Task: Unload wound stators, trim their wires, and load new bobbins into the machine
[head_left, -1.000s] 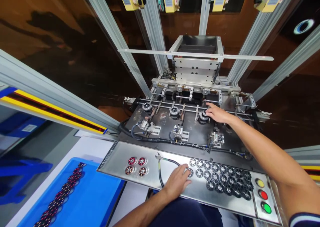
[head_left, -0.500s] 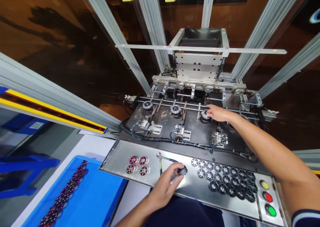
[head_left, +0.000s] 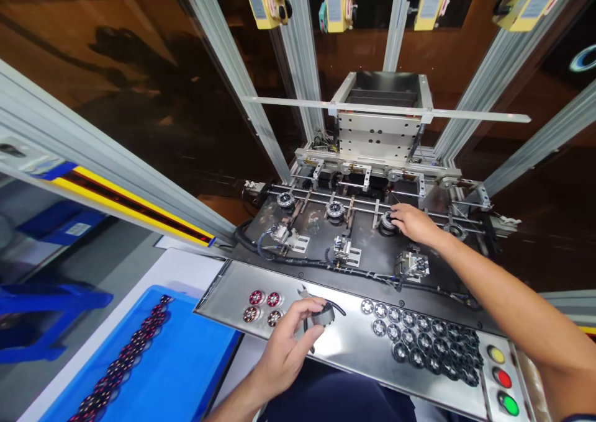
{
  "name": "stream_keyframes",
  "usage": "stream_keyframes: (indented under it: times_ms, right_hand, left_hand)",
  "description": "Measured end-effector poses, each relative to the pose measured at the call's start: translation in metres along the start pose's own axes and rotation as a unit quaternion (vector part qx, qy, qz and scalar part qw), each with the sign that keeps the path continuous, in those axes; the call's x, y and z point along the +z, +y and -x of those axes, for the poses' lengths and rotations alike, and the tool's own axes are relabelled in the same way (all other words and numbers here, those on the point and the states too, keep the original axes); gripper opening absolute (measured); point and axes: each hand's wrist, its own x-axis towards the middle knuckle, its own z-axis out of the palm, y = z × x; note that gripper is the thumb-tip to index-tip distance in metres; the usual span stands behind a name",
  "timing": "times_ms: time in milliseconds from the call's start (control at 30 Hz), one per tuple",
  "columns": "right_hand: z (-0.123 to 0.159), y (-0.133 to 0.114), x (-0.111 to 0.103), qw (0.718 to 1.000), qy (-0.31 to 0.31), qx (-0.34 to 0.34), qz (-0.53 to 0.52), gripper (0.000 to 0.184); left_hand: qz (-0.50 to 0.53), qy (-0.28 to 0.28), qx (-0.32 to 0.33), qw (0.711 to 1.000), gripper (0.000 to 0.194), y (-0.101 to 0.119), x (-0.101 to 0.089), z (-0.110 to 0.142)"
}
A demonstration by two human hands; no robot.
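Note:
My left hand (head_left: pixel 288 341) is closed on a dark grey stator core (head_left: pixel 323 316), pinched between thumb and fingers above the metal ledge. Partly hidden behind that hand and core is a pair of cutting pliers (head_left: pixel 305 293) with black handles. At the third holder on the machine, my right hand (head_left: pixel 413 221) has its fingers closed at a round stator core (head_left: pixel 386 221); the fingertips cover its right side. Two more cores sit on the left holder (head_left: pixel 285 201) and middle holder (head_left: pixel 334 210). Bare stator cores (head_left: pixel 423 341) stand in packed rows on the ledge's right part.
Several red and copper wound stators (head_left: pixel 256 297) lie on the left of the ledge (head_left: pixel 223 291). A blue tray (head_left: pixel 186 347) bears a line of wound stators. Yellow, red and green buttons (head_left: pixel 503 377) are at the right. Small clamps (head_left: pixel 344 248) and cables cross the machine plate.
My left hand has shifted left with the stator core, now in front of the pliers, and the core has turned. My right hand stays at the third holder. The view has tilted upward.

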Motion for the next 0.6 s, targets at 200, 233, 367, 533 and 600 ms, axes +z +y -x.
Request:
stream_keyframes:
  times_ms: [200,233,367,533,600]
  right_hand:
    - [0.018,-0.001,-0.004,0.999,0.005,-0.042,-0.015,0.035]
    - [0.018,-0.004,-0.007,0.999,0.011,-0.045,-0.021,0.036]
    - [0.028,-0.049,-0.036,0.992,0.090,-0.069,-0.058,0.036]
    - [0.086,-0.170,-0.071,0.957,0.125,-0.213,-0.152,0.050]
    - [0.109,-0.209,-0.070,0.928,0.111,-0.265,-0.239,0.054]
  left_hand:
    - [-0.020,0.000,0.041,0.999,0.017,0.013,-0.007,-0.005]
    - [-0.022,-0.005,0.053,0.998,0.018,0.015,-0.006,-0.006]
    - [-0.033,-0.012,0.104,0.994,0.023,0.024,-0.004,-0.010]
    - [-0.020,-0.030,0.144,0.989,0.024,0.042,-0.006,-0.013]
    - [-0.022,-0.045,0.151,0.987,0.024,0.049,-0.006,-0.012]
